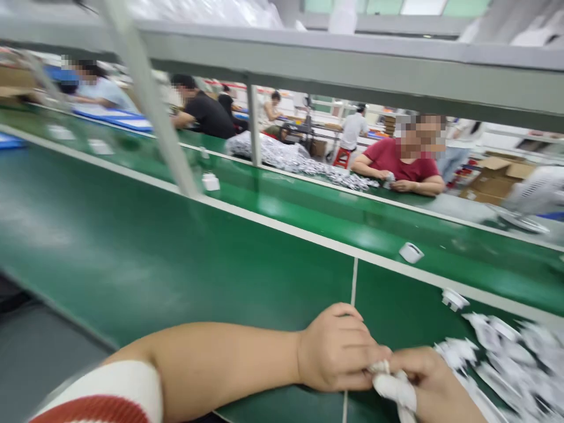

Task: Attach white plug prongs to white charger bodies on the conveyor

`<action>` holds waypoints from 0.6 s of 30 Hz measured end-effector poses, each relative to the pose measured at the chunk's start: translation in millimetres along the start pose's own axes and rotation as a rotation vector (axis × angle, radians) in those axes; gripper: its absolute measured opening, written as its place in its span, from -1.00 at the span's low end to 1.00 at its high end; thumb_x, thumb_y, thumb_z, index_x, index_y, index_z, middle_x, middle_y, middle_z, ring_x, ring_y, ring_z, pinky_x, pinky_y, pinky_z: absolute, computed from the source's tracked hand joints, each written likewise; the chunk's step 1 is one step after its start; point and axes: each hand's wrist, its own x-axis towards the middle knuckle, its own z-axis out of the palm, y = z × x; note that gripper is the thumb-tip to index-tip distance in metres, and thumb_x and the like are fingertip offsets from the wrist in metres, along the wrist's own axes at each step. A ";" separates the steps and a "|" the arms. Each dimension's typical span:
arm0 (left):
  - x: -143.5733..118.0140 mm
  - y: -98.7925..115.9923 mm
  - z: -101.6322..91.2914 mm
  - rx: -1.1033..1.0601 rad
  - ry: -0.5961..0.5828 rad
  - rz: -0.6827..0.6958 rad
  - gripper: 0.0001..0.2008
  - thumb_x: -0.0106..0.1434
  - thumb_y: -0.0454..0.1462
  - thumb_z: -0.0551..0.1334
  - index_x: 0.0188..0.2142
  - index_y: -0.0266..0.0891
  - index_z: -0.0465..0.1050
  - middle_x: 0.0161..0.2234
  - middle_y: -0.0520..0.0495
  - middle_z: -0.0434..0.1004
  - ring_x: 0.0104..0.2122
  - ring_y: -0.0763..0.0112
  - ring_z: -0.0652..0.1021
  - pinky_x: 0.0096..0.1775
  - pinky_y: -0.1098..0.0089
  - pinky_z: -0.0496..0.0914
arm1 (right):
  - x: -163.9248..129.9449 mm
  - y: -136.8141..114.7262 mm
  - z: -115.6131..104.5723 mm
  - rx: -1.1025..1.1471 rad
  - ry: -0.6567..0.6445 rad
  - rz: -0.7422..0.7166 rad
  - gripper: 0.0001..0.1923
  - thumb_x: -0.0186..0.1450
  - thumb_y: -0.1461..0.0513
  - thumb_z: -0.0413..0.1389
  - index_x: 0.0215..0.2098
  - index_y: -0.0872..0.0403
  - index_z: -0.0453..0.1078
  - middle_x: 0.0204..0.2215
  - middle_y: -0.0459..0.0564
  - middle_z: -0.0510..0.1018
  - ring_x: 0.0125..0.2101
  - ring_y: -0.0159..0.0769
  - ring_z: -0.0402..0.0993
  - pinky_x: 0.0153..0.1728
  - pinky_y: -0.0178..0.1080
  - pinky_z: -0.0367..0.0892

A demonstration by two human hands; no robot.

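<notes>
At the bottom centre of the frame the left hand point(337, 349) lies curled on the green counter point(185, 258), its fingertips pinched onto a small white packet point(394, 388) at lower right. The right hand point(425, 376) meets it from the right, fingers closed on the same packet, so both hands grip it together just above the counter (the packet is crumpled and blurred, and what is inside cannot be told). The left forearm runs back toward the lower left, ending in a red-and-white striped sleeve point(103, 396). Just right of the hands, at the lower right edge, a heap of white packets point(506, 358) is spread over the counter, smeared by motion. A white line point(353, 282) crosses the counter and passes under the left hand. Beyond the counter's pale edge a green belt point(308, 205) runs from upper left to right; one white part point(411, 252) sits on it right of centre, another point(210, 181) further up to the left. Across the belt, at upper right, a person in a red shirt point(403, 161) rests both forearms on the far counter beside a silvery pile point(291, 155). More people sit at upper left, under a grey rail point(308, 64).
</notes>
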 end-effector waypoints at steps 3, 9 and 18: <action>1.6 7.3 -8.4 -0.078 -0.061 -0.034 -0.58 0.44 -0.30 0.19 0.25 -0.33 0.29 -0.25 -0.08 0.68 -0.26 0.32 0.62 -0.04 0.19 0.40 | -9.2 -17.1 1.4 0.005 -0.035 0.052 -0.49 0.30 -0.10 0.27 -0.57 0.11 0.58 -0.74 -0.04 0.50 -0.78 -0.54 0.11 -0.71 -0.40 0.01; -13.6 3.7 2.4 -0.213 -0.272 -0.262 -0.36 0.41 -0.34 0.21 0.42 -0.12 0.10 -0.22 -0.04 0.64 -0.19 0.25 0.60 -0.02 0.13 0.42 | -1.3 -12.3 0.3 0.118 0.009 0.075 -0.49 0.24 -0.14 0.29 -0.26 0.15 0.67 -0.70 -0.11 0.54 -0.79 -0.52 0.21 -0.78 -0.44 0.05; -22.9 -3.0 5.1 -0.431 -0.273 -0.882 -0.51 0.31 -0.08 0.29 0.17 -0.21 0.46 -0.11 -0.10 0.66 -0.18 0.25 0.63 0.04 0.15 0.53 | -74.7 -34.4 -23.0 0.092 0.098 -0.142 -0.42 0.48 -0.10 0.00 0.21 0.09 0.49 -0.27 0.07 0.74 -0.50 -0.33 0.62 -0.19 -0.19 0.54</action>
